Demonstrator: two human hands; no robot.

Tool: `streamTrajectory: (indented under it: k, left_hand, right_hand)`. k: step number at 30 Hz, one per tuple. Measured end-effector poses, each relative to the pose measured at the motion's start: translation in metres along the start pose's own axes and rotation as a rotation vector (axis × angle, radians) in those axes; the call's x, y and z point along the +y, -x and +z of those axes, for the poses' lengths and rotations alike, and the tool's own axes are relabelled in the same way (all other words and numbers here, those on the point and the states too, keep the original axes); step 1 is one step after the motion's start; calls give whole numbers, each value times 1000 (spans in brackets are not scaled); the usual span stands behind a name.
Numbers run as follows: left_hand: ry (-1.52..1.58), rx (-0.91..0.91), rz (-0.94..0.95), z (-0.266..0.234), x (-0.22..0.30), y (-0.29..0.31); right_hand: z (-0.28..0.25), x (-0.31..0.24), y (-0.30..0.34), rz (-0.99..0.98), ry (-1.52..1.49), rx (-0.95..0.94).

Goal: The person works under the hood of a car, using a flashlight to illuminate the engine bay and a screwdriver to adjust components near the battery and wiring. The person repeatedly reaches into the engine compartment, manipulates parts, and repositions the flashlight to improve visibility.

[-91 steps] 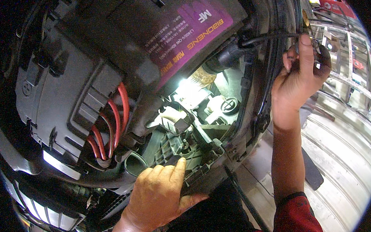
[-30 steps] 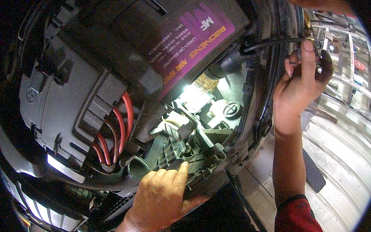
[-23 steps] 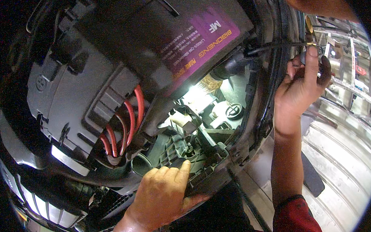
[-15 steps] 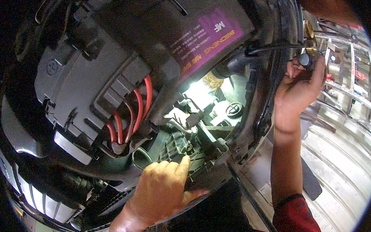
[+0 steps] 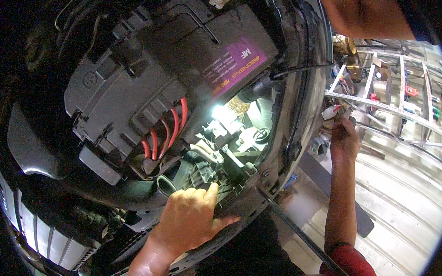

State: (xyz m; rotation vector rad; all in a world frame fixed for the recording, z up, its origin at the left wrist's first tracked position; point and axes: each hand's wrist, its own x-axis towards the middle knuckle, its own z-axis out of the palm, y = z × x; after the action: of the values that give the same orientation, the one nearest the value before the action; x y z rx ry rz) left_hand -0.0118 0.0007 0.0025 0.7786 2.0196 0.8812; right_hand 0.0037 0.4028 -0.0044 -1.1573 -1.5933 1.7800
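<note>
The left hand (image 5: pixel 192 217) lies flat on the front edge of the engine bay, fingers together and curled over a black plastic housing (image 5: pixel 208 176), thumb spread out to the side along the panel edge (image 5: pixel 234 207). It presses on the housing rather than gripping anything. Just beyond the fingertips, red cables (image 5: pixel 168 133) loop out of a fuse box (image 5: pixel 119 98), and a lit gap shows pale parts below. Past that sits the battery (image 5: pixel 211 43) with a purple label. The right hand (image 5: pixel 343 139) is out past the car's side, arm stretched away, fingers bunched together on something small by a shelf rack (image 5: pixel 384 104); what it holds cannot be told. Another person's arm (image 5: pixel 359 11) shows at the top.
</note>
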Motion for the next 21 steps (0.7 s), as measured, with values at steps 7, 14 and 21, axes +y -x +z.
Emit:
streamTrajectory:
  k: [7,14,21]
  left_hand:
    - [-89,68,50,5,-2,3]
    - [-87,116,62,7,-2,3]
    - [-71,115,72,8,-2,2]
  right_hand:
    - [-20,6,-6,0,959,-24]
    - [14,-8,-36,-622,1185,-105]
    - [87,25,-46,-712,661,76]
